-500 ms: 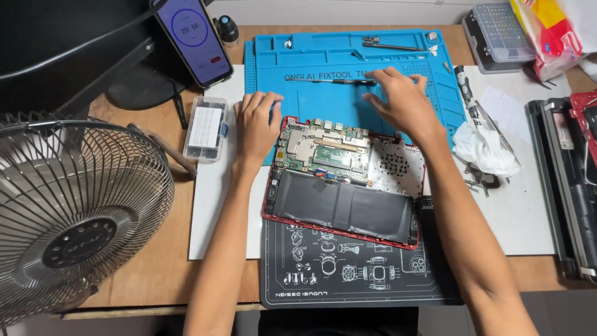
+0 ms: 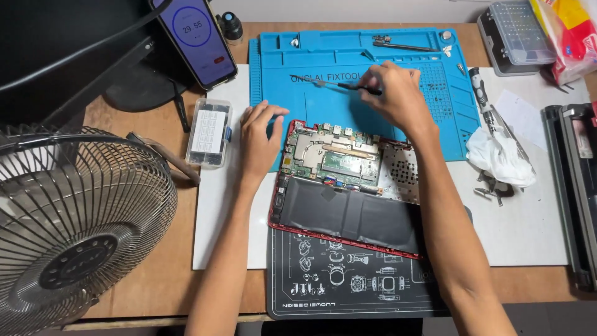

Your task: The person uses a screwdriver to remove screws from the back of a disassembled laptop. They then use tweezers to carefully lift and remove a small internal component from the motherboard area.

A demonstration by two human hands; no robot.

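An opened red-framed laptop base lies on the mats, its circuit board and flat black battery exposed. My left hand rests flat at the laptop's left rear corner, fingers spread on the blue mat's edge. My right hand hovers over the blue silicone work mat behind the laptop and pinches a thin black-handled screwdriver whose tip points left.
A small clear parts box sits left of my left hand. A phone on a stand shows a timer. A wire-cage fan fills the lower left. White cloth, tools and a bit case lie right.
My right hand has shifted slightly left over the blue mat with the screwdriver. My left hand has stayed at the laptop's corner.
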